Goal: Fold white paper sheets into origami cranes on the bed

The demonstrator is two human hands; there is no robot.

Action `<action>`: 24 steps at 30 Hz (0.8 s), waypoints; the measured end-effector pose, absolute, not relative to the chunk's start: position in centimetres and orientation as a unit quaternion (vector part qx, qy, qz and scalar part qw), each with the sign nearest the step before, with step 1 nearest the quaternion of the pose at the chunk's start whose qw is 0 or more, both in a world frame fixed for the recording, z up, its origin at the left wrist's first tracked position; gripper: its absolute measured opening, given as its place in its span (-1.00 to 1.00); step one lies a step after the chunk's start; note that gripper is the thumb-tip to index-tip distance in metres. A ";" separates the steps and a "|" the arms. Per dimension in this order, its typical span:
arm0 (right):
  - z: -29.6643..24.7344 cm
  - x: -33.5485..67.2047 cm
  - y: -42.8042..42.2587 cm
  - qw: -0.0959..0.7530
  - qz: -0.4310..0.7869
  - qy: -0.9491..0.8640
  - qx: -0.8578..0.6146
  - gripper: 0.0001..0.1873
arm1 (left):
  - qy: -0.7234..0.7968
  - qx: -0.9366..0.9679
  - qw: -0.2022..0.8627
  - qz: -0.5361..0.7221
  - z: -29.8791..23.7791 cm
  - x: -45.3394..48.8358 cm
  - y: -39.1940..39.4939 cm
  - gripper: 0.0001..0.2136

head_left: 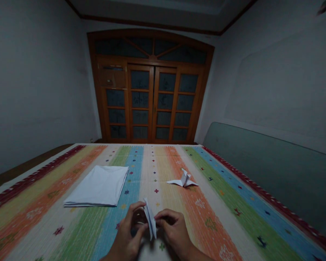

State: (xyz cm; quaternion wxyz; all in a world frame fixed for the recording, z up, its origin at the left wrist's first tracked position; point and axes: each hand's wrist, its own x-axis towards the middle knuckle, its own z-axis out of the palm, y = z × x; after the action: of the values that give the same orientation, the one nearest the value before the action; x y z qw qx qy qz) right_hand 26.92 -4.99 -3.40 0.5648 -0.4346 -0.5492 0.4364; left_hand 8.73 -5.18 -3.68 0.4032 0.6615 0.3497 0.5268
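Note:
Between my two hands, a small piece of folded white paper (150, 219) stands on edge just above the striped tablecloth. My left hand (130, 229) is curled around its left side, thumb and index finger touching the paper. My right hand (174, 229) pinches the paper's right side between thumb and bent fingers. Beyond my right hand sits a folded paper crane (184, 179) with its wings spread flat. To the far left of my hands lies a stack of folded white cloth or paper (99, 186); its material is hard to tell.
A striped tablecloth (89, 232) with small printed figures covers the table. A grey-green panel or seat back (271, 163) runs along the right side. Wooden doors with glass panes (152, 98) stand beyond the far edge, between pale walls.

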 end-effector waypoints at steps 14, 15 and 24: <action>-3.4 27.1 -4.9 0.567 0.447 -0.543 -0.429 -0.81 | 0.366 0.651 0.435 0.503 -2.8 8.8 -4.6 -0.94; -3.4 27.1 -4.9 0.566 0.448 -0.544 -0.429 -0.81 | 0.363 0.662 0.422 0.502 -2.7 8.7 -4.6 -0.95; -3.5 26.9 -4.9 0.578 0.433 -0.541 -0.431 -0.83 | 0.379 0.709 0.334 0.492 -1.7 8.5 -4.9 -0.85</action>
State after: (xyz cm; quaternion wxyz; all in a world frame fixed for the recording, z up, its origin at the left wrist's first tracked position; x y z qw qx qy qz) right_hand 26.94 -4.90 -3.55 0.5784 -0.4310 -0.5405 0.4330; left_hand 8.50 -4.87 -1.74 0.3339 0.7090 0.3789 0.4922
